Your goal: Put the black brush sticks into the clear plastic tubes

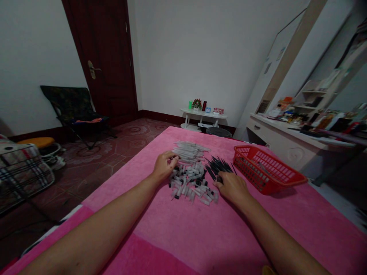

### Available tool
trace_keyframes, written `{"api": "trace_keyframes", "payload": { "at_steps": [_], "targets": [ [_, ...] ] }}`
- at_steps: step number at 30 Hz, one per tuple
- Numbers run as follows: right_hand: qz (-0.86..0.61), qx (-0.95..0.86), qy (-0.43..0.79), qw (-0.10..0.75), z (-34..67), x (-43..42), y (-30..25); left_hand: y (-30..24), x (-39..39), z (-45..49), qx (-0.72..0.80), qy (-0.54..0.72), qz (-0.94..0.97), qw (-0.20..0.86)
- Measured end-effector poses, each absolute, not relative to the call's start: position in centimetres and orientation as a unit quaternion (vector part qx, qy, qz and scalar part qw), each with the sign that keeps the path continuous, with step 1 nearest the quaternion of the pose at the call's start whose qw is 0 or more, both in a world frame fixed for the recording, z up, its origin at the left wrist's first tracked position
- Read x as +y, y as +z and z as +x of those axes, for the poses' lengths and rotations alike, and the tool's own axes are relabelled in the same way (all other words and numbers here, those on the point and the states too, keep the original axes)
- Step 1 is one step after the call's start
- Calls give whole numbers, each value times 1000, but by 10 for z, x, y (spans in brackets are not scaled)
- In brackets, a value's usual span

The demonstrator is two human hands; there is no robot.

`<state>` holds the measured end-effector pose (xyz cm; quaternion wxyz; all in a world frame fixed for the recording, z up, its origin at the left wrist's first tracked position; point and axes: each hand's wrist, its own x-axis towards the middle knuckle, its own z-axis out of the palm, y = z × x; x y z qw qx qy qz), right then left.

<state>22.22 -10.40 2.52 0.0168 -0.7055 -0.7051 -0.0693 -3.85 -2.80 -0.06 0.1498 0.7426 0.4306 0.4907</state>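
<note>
My left hand (pixel 165 166) is at the left end of a stack of whitish, translucent pen barrels (pixel 190 151), its fingers curled and thumb bent in. Whether it grips a barrel is hidden. My right hand (pixel 233 187) has its fingers closed at the near edge of a bunch of thin, dark, pointed pen pieces (pixel 219 166). A small dark bit shows at its fingertips, too unclear to name. Between my hands lies a loose heap of clear pen caps (pixel 190 181), several with black parts among them.
A red plastic basket (pixel 275 181) stands right of my right hand, some pieces inside. Everything rests on a pink cloth-covered surface (pixel 172 229). Beyond are a low white table (pixel 200 112) with a plant, a folding chair (pixel 71 105), a door (pixel 106 57) and a cluttered dresser (pixel 289 143).
</note>
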Motion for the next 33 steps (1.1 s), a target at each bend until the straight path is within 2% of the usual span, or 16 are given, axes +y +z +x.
{"api": "trace_keyframes", "payload": {
  "at_steps": [6, 13, 17, 24, 33],
  "targets": [
    [-708, -702, -74, 15, 222, -104, 26, 1, -30, -38, 439, 478, 751, 121],
    [-708, -702, -77, 6, 215, -107, 28, -2, -27, -39, 466, 398, 790, -11],
    [-706, -703, -86, 4, 212, -108, 29, 0, -28, -39, 465, 358, 808, -48],
    [-711, -698, -81, -5, 208, -110, 30, -4, -25, -38, 475, 289, 830, -35],
    [-734, -678, -39, 11, 211, -108, 33, -16, -12, -40, 475, 301, 827, 22]
  ]
}}
